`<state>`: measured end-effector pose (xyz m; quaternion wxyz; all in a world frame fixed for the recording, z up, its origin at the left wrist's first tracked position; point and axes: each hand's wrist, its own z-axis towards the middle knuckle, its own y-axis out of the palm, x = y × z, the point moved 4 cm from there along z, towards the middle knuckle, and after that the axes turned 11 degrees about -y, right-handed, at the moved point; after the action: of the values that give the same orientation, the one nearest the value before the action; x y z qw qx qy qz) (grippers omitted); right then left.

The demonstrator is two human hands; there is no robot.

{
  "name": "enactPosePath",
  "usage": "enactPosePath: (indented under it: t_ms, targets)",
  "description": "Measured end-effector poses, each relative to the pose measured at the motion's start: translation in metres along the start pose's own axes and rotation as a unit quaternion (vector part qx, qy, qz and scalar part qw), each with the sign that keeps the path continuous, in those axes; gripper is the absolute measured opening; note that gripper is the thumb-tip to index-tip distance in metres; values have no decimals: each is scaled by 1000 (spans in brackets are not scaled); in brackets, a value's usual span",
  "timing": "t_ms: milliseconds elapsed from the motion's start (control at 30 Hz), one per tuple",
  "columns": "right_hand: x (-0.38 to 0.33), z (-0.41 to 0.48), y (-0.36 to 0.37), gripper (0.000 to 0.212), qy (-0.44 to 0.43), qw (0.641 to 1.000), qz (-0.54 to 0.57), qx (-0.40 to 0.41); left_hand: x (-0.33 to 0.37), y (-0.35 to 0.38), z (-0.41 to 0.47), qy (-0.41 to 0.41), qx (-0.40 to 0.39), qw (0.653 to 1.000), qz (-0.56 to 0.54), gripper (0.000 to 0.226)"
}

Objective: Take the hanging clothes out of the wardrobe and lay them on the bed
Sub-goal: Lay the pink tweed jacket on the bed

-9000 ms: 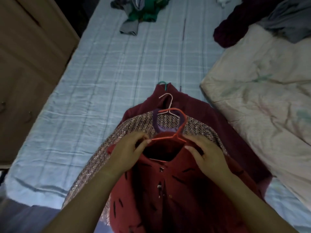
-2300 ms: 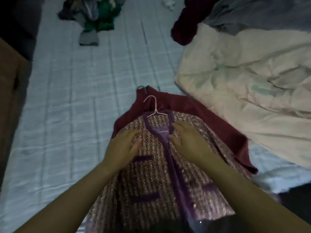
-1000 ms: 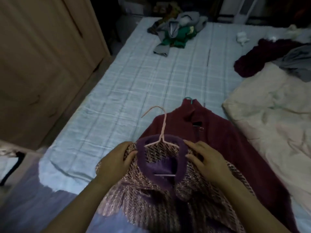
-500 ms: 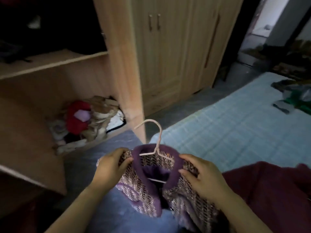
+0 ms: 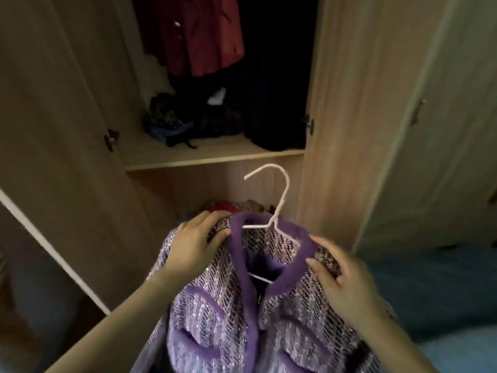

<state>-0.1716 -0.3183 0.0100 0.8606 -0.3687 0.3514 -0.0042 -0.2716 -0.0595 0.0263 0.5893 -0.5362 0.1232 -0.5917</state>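
Note:
I hold a purple tweed jacket (image 5: 220, 305) with plush purple trim, still on its white hanger (image 5: 279, 200), in front of the open wardrobe (image 5: 344, 130). My left hand (image 5: 193, 246) grips the jacket's left shoulder. My right hand (image 5: 347, 281) grips its right shoulder. The hanger's hook points up toward the wardrobe opening. Inside, a red garment (image 5: 199, 33) hangs at the top, with dark clothes (image 5: 274, 103) beside it. A strip of the blue bed (image 5: 435, 292) shows at the lower right.
The wardrobe's left door (image 5: 53, 130) stands open beside my left arm. A shelf (image 5: 209, 154) holds a dark bundle (image 5: 172, 122). Below it, more folded clothes (image 5: 236, 207) show behind the jacket. A closed door (image 5: 441, 130) stands to the right.
I have turned from the bed to the wardrobe, carrying the purple jacket with both hands. The red shirt that lay on top nine seconds ago is gone from my hands.

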Motion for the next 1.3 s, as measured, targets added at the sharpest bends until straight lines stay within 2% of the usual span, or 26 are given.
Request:
enactPosePath:
  t_ms: [200,400,533,633,833,967,1133,1300]
  targets:
    - [10,195,11,38,-65,998,21,16,-30,-43,154,-13,100,994,42,39]
    - [-25,378,17,39,-157,987,0,12,-59,-111,291,-16,196,980,39,44]
    - [-60,503,17,36,-225,967,-38,108,-83,-168,395,9,241,970,3,43]
    - [-95,597,13,32,-265,944,-75,183,-98,-218,488,45,272,961,-24,31]
    - [-160,753,10,26,-279,906,-150,281,-144,-281,656,85,329,937,-86,28]
    - [-191,836,6,29,-294,876,-204,322,-154,-324,740,112,400,904,-104,43]
    - [-211,921,-8,28,-282,852,-234,373,-156,-359,814,142,433,885,-98,50]
    - [-239,988,-26,29,-275,838,-227,413,-151,-370,869,157,402,901,-49,54]
